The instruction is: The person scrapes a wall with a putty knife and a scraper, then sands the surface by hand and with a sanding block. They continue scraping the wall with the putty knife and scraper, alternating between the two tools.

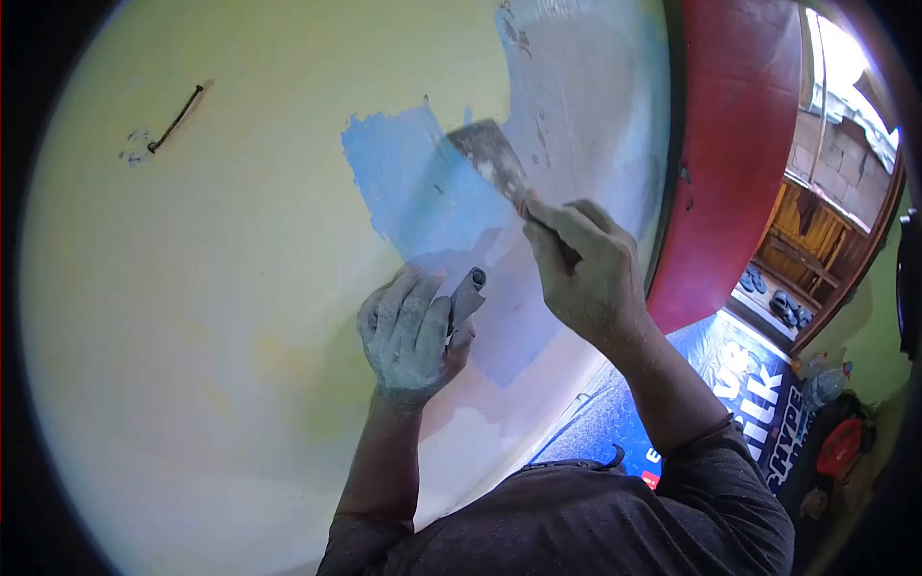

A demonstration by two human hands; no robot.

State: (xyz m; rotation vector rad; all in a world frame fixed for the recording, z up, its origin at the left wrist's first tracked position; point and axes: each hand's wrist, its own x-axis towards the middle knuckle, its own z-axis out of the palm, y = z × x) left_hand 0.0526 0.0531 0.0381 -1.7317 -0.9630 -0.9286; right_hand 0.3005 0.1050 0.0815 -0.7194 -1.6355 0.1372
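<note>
Wall: pale yellow-green, lit unevenly, with a bright blue patch [384,158] taken as landmark; a greyer, lilac-toned area [586,106] spreads right of the blue patch and below it.
Nail: a long dark nail [178,117], set at a slant, well left of the blue patch and slightly higher; chipped marks by its lower end.
Left hand: coated in pale dust; back of the left hand [405,331] faces the camera, just below the blue patch. Fingers bent and close together, gripping a roll with the thumb.
Roll: grey rolled sheet [465,301], below the blue patch, held at the thumb side of the left hand; spiral end points up. Material unclear.
Right hand: the right hand [591,264], dusty too, lower right of the blue patch. Fingers closed round the handle of a scraper.
Scraper: flat, stained metal blade [492,161], slanting up and left, its end over the blue patch's right side. Contact with the wall: cannot tell.
Door: red panel [735,144], well right of the blue patch; footwear [788,309] in the opening beyond.
Floor: blue and black printed sheet [730,384], far lower right of the blue patch; clear plastic bottle [826,386] near its edge.
</note>
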